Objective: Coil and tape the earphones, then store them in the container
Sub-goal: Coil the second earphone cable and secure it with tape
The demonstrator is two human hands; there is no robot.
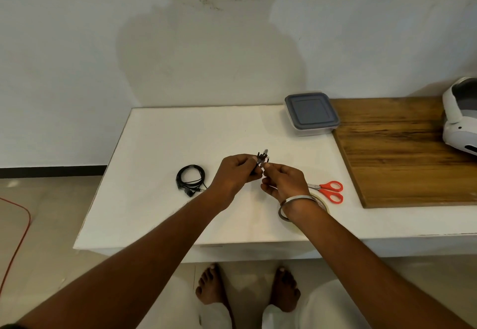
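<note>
I judge I'm taping: my left hand (236, 171) pinches the coiled earphones (261, 161), right hand (282, 180) fingers curled at them, next the lidded container (311, 113).

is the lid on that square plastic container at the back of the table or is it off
On. The grey lid sits flat over the clear square plastic container, covering its whole top; nothing inside can be seen.

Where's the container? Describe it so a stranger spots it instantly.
Start at the white table and go to its far edge by the wall, where the wooden board begins. The container sits there: square, clear, with a grey lid, closed, the only box in view.
</note>
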